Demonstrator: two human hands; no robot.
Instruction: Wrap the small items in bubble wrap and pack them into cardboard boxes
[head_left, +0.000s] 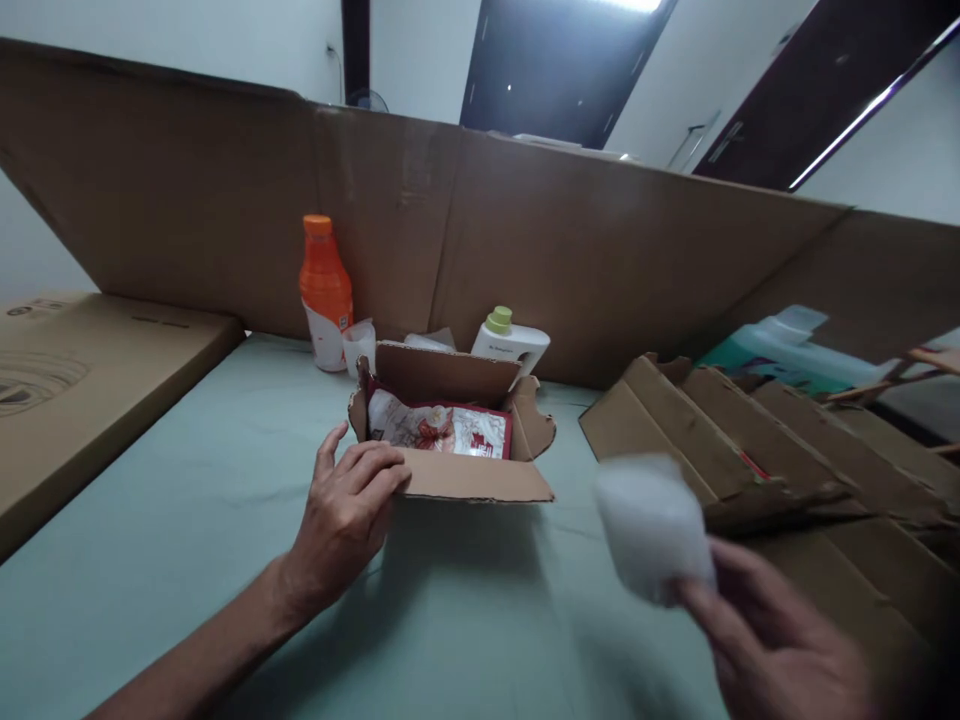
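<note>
In the middle of the table stands an open cardboard box (465,478), its flaps folded outward. A printed red-and-white packet (442,428) lies inside it. My left hand (346,505) grips the box's front flap at the left corner, with the fingers over the flap and the thumb by the side. Out to the right, above the table, my right hand (780,630) pinches a white, translucent, rounded object (654,528). Motion blurs that object, and its exact kind cannot be made out.
Behind the box stand an orange bottle (327,300), a translucent cup (360,347) and a white bottle with a green cap (511,338). Folded cardboard boxes (720,440) and a green-liquid jug (795,350) are at right. A large flat carton (97,380) lies left; a cardboard wall (585,250) spans the back.
</note>
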